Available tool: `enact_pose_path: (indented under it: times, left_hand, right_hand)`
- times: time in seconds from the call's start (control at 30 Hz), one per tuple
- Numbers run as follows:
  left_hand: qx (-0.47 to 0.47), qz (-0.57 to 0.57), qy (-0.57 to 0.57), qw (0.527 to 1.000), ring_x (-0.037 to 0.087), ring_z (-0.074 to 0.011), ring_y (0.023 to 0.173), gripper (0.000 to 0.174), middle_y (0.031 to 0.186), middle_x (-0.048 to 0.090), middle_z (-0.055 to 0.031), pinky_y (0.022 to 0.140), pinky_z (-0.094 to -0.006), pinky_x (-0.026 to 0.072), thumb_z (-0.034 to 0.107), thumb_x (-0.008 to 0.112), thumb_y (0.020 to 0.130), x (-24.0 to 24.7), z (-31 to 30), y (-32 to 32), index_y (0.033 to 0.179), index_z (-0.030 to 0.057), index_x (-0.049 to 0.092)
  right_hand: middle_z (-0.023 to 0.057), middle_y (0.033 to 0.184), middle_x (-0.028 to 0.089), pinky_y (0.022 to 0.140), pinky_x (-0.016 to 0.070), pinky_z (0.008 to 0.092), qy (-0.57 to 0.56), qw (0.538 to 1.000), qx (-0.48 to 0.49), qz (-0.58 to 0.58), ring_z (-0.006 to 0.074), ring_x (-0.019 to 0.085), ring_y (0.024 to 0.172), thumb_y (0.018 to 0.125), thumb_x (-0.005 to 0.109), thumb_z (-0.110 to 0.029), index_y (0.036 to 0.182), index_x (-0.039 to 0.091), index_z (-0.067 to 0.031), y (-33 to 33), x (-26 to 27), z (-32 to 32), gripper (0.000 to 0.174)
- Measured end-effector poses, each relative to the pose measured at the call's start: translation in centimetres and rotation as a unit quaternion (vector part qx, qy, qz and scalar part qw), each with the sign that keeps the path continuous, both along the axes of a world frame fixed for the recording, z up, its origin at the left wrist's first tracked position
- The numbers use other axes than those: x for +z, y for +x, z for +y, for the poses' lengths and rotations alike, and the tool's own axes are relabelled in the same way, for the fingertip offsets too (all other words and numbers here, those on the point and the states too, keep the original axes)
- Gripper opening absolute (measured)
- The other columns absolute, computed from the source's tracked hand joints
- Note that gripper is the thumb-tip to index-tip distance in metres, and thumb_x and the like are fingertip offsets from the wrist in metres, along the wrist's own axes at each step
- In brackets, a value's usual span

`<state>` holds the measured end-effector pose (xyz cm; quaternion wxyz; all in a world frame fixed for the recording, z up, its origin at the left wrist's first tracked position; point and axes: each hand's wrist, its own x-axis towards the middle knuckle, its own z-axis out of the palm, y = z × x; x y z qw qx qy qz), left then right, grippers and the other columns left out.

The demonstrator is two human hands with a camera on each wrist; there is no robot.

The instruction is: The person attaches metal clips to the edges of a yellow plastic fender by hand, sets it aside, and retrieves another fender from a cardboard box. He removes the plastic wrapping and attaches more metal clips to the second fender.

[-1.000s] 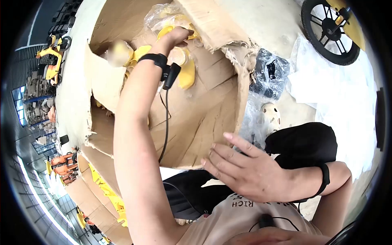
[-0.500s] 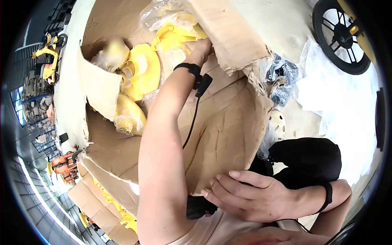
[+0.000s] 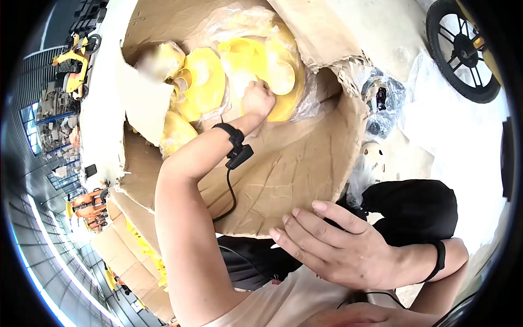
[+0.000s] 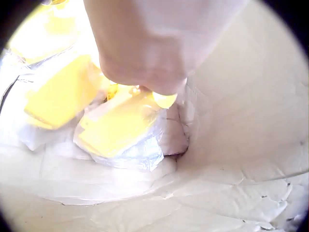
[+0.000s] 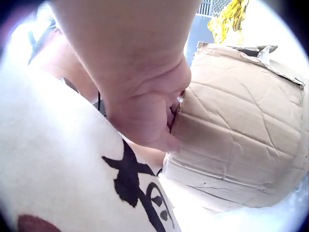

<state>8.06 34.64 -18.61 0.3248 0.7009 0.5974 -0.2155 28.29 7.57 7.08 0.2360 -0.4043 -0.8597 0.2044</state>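
In the head view a large torn cardboard box [image 3: 283, 174] holds several yellow parts [image 3: 204, 82], some in clear plastic wrap. My left hand [image 3: 257, 101] is inside it, fingers curled at the lower edge of a yellow part [image 3: 280, 71]. The left wrist view shows this hand [image 4: 145, 63] over a wrapped yellow part [image 4: 120, 125], with a small yellow end by the fingers; the fingertips are hidden. My right hand [image 3: 348, 250] lies at the box's near rim with fingers extended and loosely bent; in the right wrist view, this hand [image 5: 145, 111] is beside the box's outer wall [image 5: 236, 121].
A black spoked wheel [image 3: 463, 52] stands at the upper right, near white plastic sheeting [image 3: 452, 131] and a wrapped dark object [image 3: 384, 103]. A second carton [image 3: 122, 256] with yellow pieces is at the lower left. Yellow and orange vehicles stand further left.
My left hand has moved from the right part of the box toward its middle and nearer my body, uncovering more yellow parts. My right hand stays by the near rim.
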Motion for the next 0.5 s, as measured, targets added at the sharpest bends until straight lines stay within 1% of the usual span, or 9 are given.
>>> enact_pose_path:
  times: [0.07,0.1,0.17,0.2,0.27,0.3,0.4,0.43,0.5]
  left_hand:
    - [0.082,0.024,0.307,0.948,0.055,-0.0400,0.120,0.066,0.141,0.047,-0.0278,0.102,-0.0445,0.0431,0.045,0.063,0.086,-0.2,0.3,-0.2,0.137,0.0081,0.047]
    - [0.081,0.023,0.306,0.948,0.055,-0.0400,0.120,0.066,0.141,0.047,-0.0278,0.102,-0.0445,0.0431,0.045,0.063,0.086,-0.1,0.9,-0.2,0.137,0.0081,0.047]
    - [0.187,-0.038,0.192,0.963,0.044,-0.0366,0.134,0.079,0.148,0.039,-0.0268,0.110,-0.0402,0.0357,0.046,0.061,0.089,0.1,2.6,-0.1,0.153,0.0166,0.026]
    - [0.185,-0.038,0.191,0.963,0.044,-0.0366,0.134,0.079,0.148,0.039,-0.0268,0.110,-0.0402,0.0357,0.046,0.061,0.089,-1.5,3.6,-0.4,0.153,0.0166,0.026]
    - [0.243,-0.274,0.085,0.927,0.041,-0.0363,0.137,0.082,0.153,0.033,-0.0252,0.111,-0.0413,0.0345,0.043,0.058,0.094,-5.6,5.2,-1.7,0.158,0.0183,0.013]
    - [0.309,-0.295,0.075,0.901,0.038,-0.0348,0.140,0.083,0.155,0.033,-0.0226,0.112,-0.0427,0.0329,0.037,0.059,0.096,-4.8,5.1,-0.7,0.159,0.0189,0.007]
    - [0.361,-0.226,-0.039,0.904,0.038,-0.0333,0.140,0.085,0.155,0.035,-0.0195,0.112,-0.0455,0.0327,0.034,0.062,0.095,-2.2,6.5,1.3,0.159,0.0185,0.008]
    - [0.314,-0.219,-0.029,0.923,0.050,-0.0380,0.124,0.081,0.150,0.041,-0.0170,0.097,-0.0469,0.0439,0.046,0.065,0.090,-2.7,7.5,1.2,0.153,0.0125,0.027]
    - [0.313,-0.215,-0.030,0.925,0.055,-0.0358,0.116,0.068,0.144,0.045,-0.0176,0.092,-0.0457,0.0473,0.037,0.062,0.094,-3.9,8.7,0.9,0.150,0.0119,0.032]
  right_hand:
    - [0.0029,0.115,0.064,0.113,0.0324,0.0378,0.002,1.000,0.003,-0.005,0.0181,0.060,0.113,0.084,0.054,-0.011,0.127,0.062,-0.0068,0.1,0.0,0.1,0.044]
    - [0.0030,0.116,0.064,0.113,0.0321,0.0376,0.003,1.000,0.008,-0.006,0.0176,0.060,0.113,0.084,0.054,-0.012,0.127,0.062,-0.0067,0.1,0.0,0.1,0.044]
    - [0.0031,0.116,0.064,0.114,0.0318,0.0374,0.002,1.000,0.011,-0.006,0.0172,0.060,0.114,0.084,0.054,-0.012,0.127,0.062,-0.0066,0.1,-0.2,0.0,0.044]
    - [0.0062,0.118,0.062,0.117,0.0304,0.0380,0.001,1.000,0.012,0.012,0.0192,0.057,0.118,0.084,0.053,-0.013,0.127,0.060,-0.0026,0.2,-0.4,-0.1,0.045]
    - [0.0093,0.121,0.061,0.120,0.0291,0.0386,-0.003,0.999,0.010,0.033,0.0213,0.054,0.121,0.084,0.052,-0.014,0.127,0.059,0.0015,0.1,-0.6,-0.2,0.047]
    - [0.0095,0.120,0.061,0.120,0.0294,0.0387,-0.005,0.999,0.011,0.036,0.0214,0.054,0.121,0.083,0.053,-0.014,0.127,0.059,0.0016,0.1,-0.6,-0.1,0.047]
    - [0.0065,0.118,0.062,0.117,0.0303,0.0380,-0.001,1.000,0.010,0.020,0.0191,0.057,0.118,0.083,0.054,-0.013,0.126,0.061,-0.0025,0.2,-0.2,0.1,0.045]
    - [0.0032,0.117,0.063,0.115,0.0308,0.0372,0.006,1.000,0.012,-0.001,0.0165,0.059,0.114,0.084,0.054,-0.012,0.126,0.062,-0.0067,0.3,-0.1,0.2,0.044]
    - [0.0032,0.117,0.063,0.115,0.0307,0.0372,0.005,1.000,0.010,0.000,0.0166,0.059,0.115,0.084,0.054,-0.012,0.126,0.062,-0.0066,0.3,0.0,0.2,0.044]
